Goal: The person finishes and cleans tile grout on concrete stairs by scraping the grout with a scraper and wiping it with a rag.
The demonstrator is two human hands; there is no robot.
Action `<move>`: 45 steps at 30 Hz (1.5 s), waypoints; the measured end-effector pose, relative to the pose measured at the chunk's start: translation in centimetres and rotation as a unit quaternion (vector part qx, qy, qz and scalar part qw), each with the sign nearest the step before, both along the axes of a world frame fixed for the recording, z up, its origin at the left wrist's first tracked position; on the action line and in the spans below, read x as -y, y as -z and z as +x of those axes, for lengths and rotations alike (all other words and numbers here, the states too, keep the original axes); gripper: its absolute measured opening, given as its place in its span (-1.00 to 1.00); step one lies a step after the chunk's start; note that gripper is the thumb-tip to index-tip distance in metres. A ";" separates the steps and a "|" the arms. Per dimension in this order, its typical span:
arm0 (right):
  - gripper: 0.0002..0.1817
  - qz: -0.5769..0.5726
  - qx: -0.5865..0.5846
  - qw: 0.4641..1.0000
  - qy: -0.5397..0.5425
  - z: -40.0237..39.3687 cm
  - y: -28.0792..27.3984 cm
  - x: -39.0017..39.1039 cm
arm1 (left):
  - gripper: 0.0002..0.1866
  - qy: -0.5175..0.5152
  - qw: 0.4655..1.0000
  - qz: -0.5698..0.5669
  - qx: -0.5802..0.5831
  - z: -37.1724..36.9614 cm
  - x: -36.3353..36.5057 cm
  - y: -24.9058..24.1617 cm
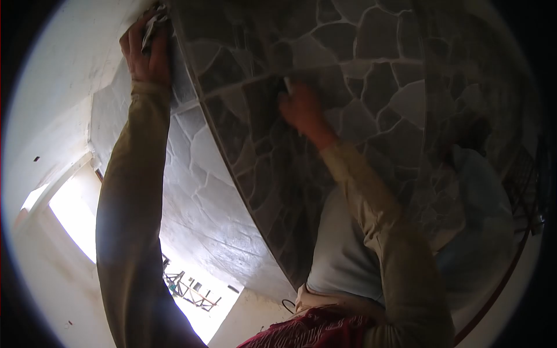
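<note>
At the upper left, my left hand [149, 58] is closed on a crumpled grey cloth [154, 28], near the edge where the tiled surface meets the pale wall. My right hand [304, 110] is in front of the dark stone-patterned tiles [331, 40], its fingers closed round a small, thin, pale object [288, 85] whose tip shows above the fingers. The object is too dim to name. A light grout line [232, 89] runs across the tiles between my two hands.
A pale wall [46, 116] stands on the left, with a bright opening [75, 209] below. A shinier tiled face [203, 168] meets the dark one along a straight edge. My light trousers [342, 249] and a red cloth [319, 330] show below. A dark red hose or cable [499, 290] curves at the right.
</note>
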State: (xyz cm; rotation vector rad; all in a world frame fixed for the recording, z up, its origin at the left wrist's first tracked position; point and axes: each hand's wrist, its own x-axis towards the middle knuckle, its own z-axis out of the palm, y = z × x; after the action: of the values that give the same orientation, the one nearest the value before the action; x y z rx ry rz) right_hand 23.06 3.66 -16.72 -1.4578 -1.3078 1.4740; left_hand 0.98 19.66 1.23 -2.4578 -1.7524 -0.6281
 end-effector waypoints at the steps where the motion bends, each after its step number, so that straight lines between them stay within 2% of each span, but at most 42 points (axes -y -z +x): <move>1: -0.73 0.006 0.004 1.000 0.004 0.3 -1.3 -0.5 | -0.63 0.004 1.000 0.006 0.004 0.4 -0.4 0.0; 3: -0.68 0.014 0.038 0.999 -0.022 0.6 -5.7 -0.4 | -0.63 -0.015 0.999 0.002 0.043 0.8 0.3 0.0; 4: -0.68 0.007 0.036 0.999 -0.021 -0.1 -4.2 -0.3 | -0.63 -0.014 0.999 -0.005 0.041 0.8 0.5 0.0; 6: -0.68 -0.064 0.027 0.996 0.060 -1.5 0.0 -1.4 | -0.64 -0.022 0.999 -0.001 0.043 1.4 0.4 -0.3; 7: -0.68 -0.058 0.028 0.996 0.065 -0.8 -1.2 -1.9 | -0.64 -0.017 0.999 0.005 0.045 1.4 0.2 -0.3; 9: -0.66 0.053 0.058 0.997 -0.005 0.3 -5.0 -3.0 | -0.65 0.002 1.000 0.013 0.022 0.9 -0.2 -0.2; 13: -0.66 0.042 0.117 0.992 0.004 -1.8 -1.7 -4.5 | -0.63 -0.017 1.000 -0.006 0.025 0.9 0.3 -0.4; 15: -0.65 -0.029 0.020 0.999 0.031 -1.3 -0.7 -6.3 | -0.63 -0.008 1.000 0.004 0.025 1.1 -0.2 -0.2; 16: -0.65 -0.025 0.018 0.999 0.033 -1.0 -1.9 -5.3 | -0.62 -0.011 1.000 0.000 0.020 0.8 0.0 -0.3; 17: -0.64 0.131 0.086 0.985 0.071 -0.5 -4.5 -2.8 | -0.62 -0.009 1.000 -0.001 0.017 0.6 0.2 -0.3; 19: -0.63 0.288 0.151 0.939 0.109 -0.9 -5.3 -2.1 | -0.63 -0.002 1.000 -0.004 0.027 1.0 0.3 -0.4; 21: -0.62 0.145 0.089 0.984 0.055 -2.0 -3.3 -2.7 | -0.63 -0.013 0.999 -0.017 0.031 1.4 0.4 -0.6; 24: -0.62 -0.045 0.022 0.998 0.030 -2.2 -0.1 -6.2 | -0.63 -0.020 0.999 -0.013 0.035 1.7 0.8 -0.7; 25: -0.62 -0.037 0.024 0.999 0.029 -1.7 -1.3 -5.8 | -0.63 -0.019 0.999 -0.008 0.030 1.6 0.4 -0.6; 26: -0.62 0.084 0.049 0.993 0.061 -1.0 -3.4 -4.0 | -0.63 -0.019 0.999 -0.012 0.031 1.4 0.4 -0.7; 28: -0.63 0.195 0.071 0.974 0.086 -0.9 -3.1 -2.6 | -0.63 -0.015 0.999 -0.017 0.029 1.2 0.2 -0.7; 29: -0.68 0.150 0.124 0.981 0.008 -1.3 -1.5 -3.5 | -0.64 -0.003 0.999 -0.022 0.025 1.1 0.4 -0.8; 31: -0.72 0.115 0.178 0.975 -0.060 -1.3 -0.2 -3.8 | -0.64 -0.011 0.999 -0.012 0.030 1.2 0.9 -0.8; 33: -0.69 -0.003 0.025 0.999 -0.026 0.3 -2.9 -4.0 | -0.64 -0.018 0.999 0.000 0.039 1.4 0.0 -0.5; 37: -0.60 0.001 0.049 0.999 0.002 -0.7 -0.7 -2.4 | -0.63 -0.019 0.999 -0.006 0.032 1.3 1.3 -0.5; 39: -0.57 0.038 0.064 0.996 0.040 -0.6 0.5 -3.3 | -0.63 -0.017 0.999 -0.001 0.032 1.3 0.5 -0.6; 42: -0.64 0.035 0.040 0.996 0.070 -1.7 0.7 -2.4 | -0.63 -0.012 0.999 -0.002 0.033 1.4 0.5 -0.5; 43: -0.64 0.030 0.040 0.996 0.070 -1.4 0.8 -2.4 | -0.63 -0.012 0.999 -0.007 0.032 1.2 0.8 -0.4; 45: -0.63 0.036 0.075 0.997 0.001 -0.4 1.3 -3.9 | -0.62 0.006 1.000 0.002 0.006 1.3 0.2 -0.6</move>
State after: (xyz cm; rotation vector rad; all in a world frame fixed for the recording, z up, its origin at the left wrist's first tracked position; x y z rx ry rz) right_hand 22.64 7.56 -18.00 -1.5471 -1.4338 1.3234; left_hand 2.26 19.41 1.82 -2.4681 -1.7409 -0.6470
